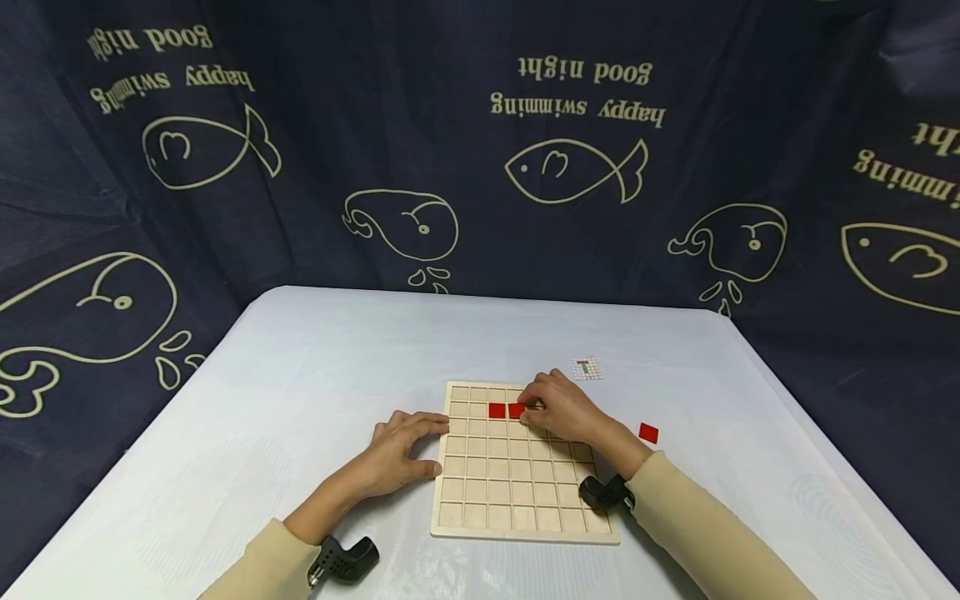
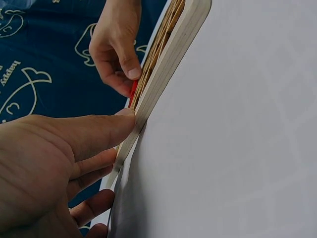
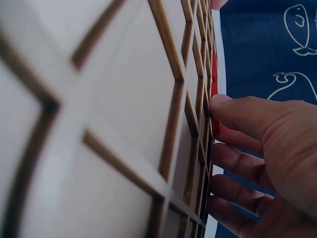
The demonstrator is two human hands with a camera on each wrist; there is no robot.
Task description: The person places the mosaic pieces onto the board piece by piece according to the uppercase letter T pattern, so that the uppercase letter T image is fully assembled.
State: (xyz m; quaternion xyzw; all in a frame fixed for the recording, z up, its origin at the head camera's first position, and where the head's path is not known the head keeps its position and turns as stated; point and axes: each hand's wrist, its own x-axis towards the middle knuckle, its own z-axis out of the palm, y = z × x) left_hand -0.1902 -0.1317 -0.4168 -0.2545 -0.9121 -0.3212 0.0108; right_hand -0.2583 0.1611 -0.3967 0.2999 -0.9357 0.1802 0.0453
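A square wooden grid board [image 1: 520, 493] lies on the table. In its second row from the far edge sits a red square tile [image 1: 497, 410]. Just right of that tile, my right hand [image 1: 564, 408] pinches a second red tile [image 1: 515, 410] at the board's surface. The right wrist view has the thumb tip [image 3: 221, 98] against a strip of red, with the fingers partly behind the board. My left hand [image 1: 397, 457] rests along the board's left edge, fingers extended and the thumb [image 2: 106, 131] touching the wooden side.
One more red tile [image 1: 648, 432] lies on the white table [image 1: 315, 358] right of the board. A small printed card [image 1: 586, 367] with a coloured grid pattern is beyond the board's far right corner. Dark fabric [image 1: 465, 100] with fish drawings hangs behind the table.
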